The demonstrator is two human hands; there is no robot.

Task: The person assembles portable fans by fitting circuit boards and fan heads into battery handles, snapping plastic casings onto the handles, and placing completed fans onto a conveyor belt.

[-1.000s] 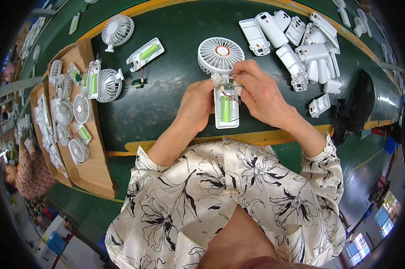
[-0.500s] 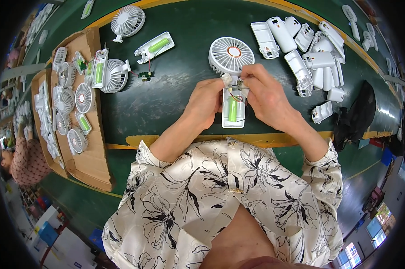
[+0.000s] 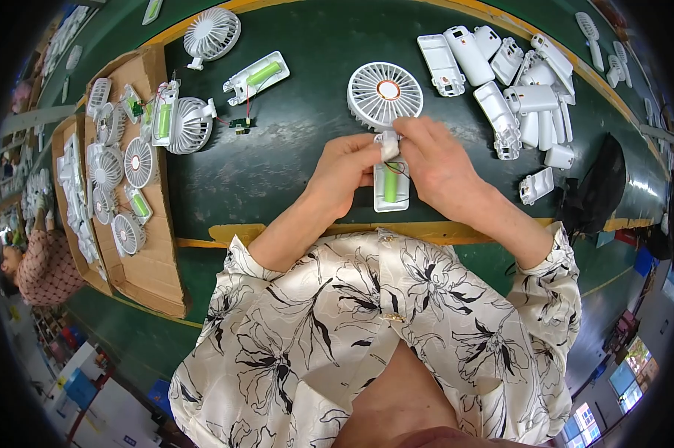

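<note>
In front of me a white handheld fan lies face up on the green table, its round fan head (image 3: 385, 97) pointing away. Its open handle shell (image 3: 381, 203) points toward me, with a green cylindrical battery (image 3: 390, 183) and thin wires in it. At the neck between head and shell, my left hand (image 3: 343, 173) pinches from the left, a white covering on its thumb tip. From the right my right hand (image 3: 440, 163) is closed at the same neck, fingertips bent over it. Both hands mostly hide the neck and whatever small part sits there.
White handle shells (image 3: 535, 98) are heaped at the right, near a black cloth-like item (image 3: 602, 187). Left stands a cardboard box (image 3: 150, 276) holding several fans. Between lie a shell with battery (image 3: 258, 76), a small circuit board (image 3: 240, 123) and another fan (image 3: 211, 33). A person (image 3: 45, 269) sits far left.
My left thumb has moved right over the neck, and my right hand has shifted slightly down and turned over it. The upper part of the shell, visible before, is now more covered.
</note>
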